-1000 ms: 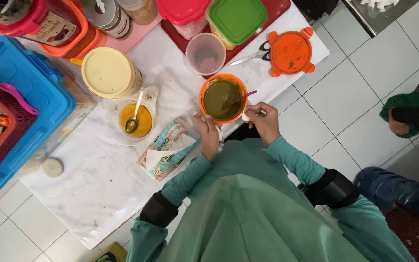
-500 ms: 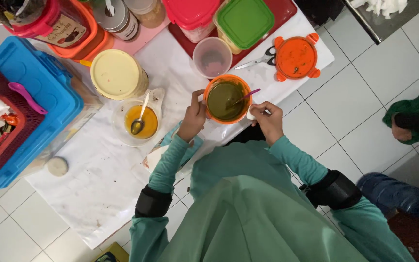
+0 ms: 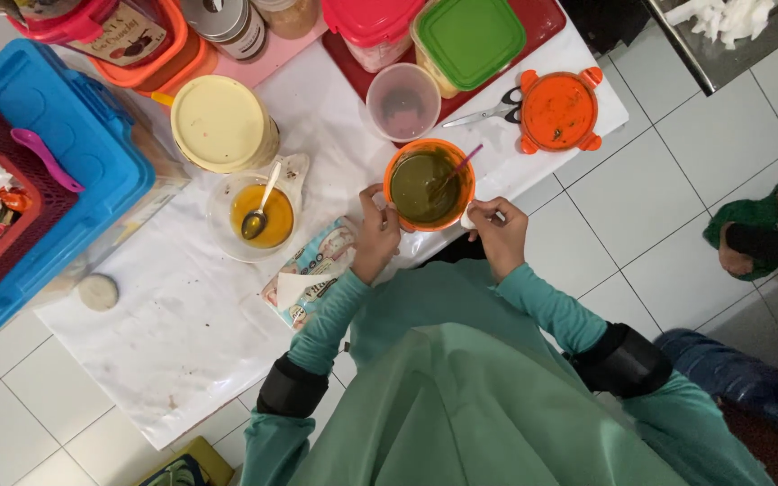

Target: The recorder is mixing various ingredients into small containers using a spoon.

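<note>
- Fingers of the left hand (image 3: 376, 239) are curling against the orange bowl (image 3: 429, 186), steadying its near rim.
- Right hand (image 3: 495, 236) is pinching something small and white just beside it; keep both firm.
- Beyond the grip, a pink spoon (image 3: 457, 169) is resting in the green mixture.

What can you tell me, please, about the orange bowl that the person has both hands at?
The orange bowl is round, looks like plastic and stands upright near the edge of the white-covered table. It is nearly full of a smooth, olive-green liquid, and a thin pink-handled utensil leans in it, pointing up and right over the rim. The left hand grips its lower left side; the right hand is at its lower right edge, pinching something small and white.
</note>
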